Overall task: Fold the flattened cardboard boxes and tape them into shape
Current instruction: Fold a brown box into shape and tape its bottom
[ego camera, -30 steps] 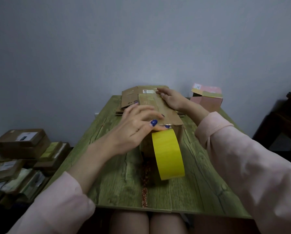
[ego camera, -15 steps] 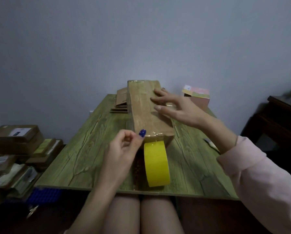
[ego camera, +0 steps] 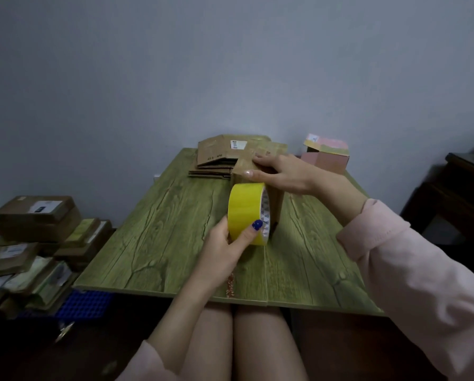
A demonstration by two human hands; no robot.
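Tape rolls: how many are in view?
1. The yellow tape roll stands on edge mid-table, gripped by the left hand, against the cardboard box under the right hand. Others may be hidden.

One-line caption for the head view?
Left hand grips yellow tape roll against cardboard box, steadied by right hand on green table.

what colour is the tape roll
Bright yellow; the tape roll shows best in the head view, held in the left hand.
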